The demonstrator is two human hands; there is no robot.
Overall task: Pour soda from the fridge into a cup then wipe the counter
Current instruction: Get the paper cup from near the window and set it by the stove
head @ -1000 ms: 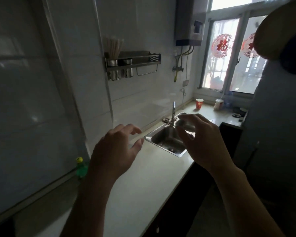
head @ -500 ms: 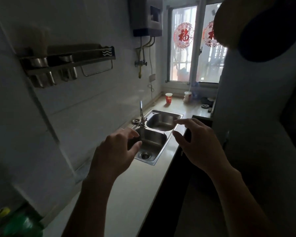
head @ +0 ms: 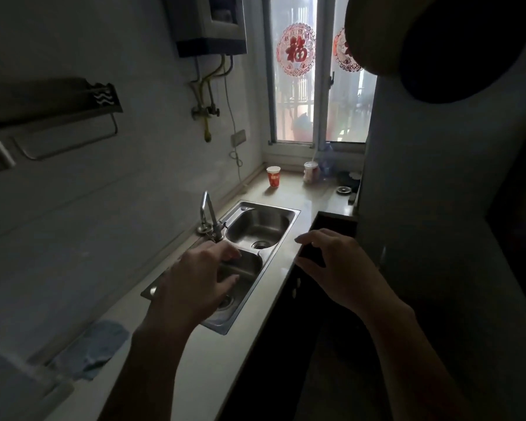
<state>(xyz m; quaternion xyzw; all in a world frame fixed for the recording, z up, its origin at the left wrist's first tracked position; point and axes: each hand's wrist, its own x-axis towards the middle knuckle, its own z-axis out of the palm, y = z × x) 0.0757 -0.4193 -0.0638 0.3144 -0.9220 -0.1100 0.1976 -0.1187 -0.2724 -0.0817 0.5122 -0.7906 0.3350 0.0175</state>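
Ahead, our left hand [head: 195,284] hangs over the near basin [head: 246,268] of the sink [head: 275,259], fingers loosely spread and gripping nothing. Our right hand [head: 337,268] hovers, equally slack and empty, just off the front edge of the counter [head: 213,360], above the dark cabinet fronts. The counter runs as a narrow strip between the tiled wall and that edge. The sink takes most of its width, leaving a thin margin in front. Open surface lies beyond the far basin [head: 255,226], up to the window [head: 295,86], where a tall grey unit [head: 422,208] closes the right side.

We count two basins, each showing bare steel and one drain, and one faucet [head: 207,217] between them at the wall side. One red cup [head: 273,176] stands upright at the counter's far end near the window; we cannot tell what is in it. One pale container [head: 311,172] stands near it, apart. One blue cloth [head: 94,347] lies crumpled against the wall, near our left forearm
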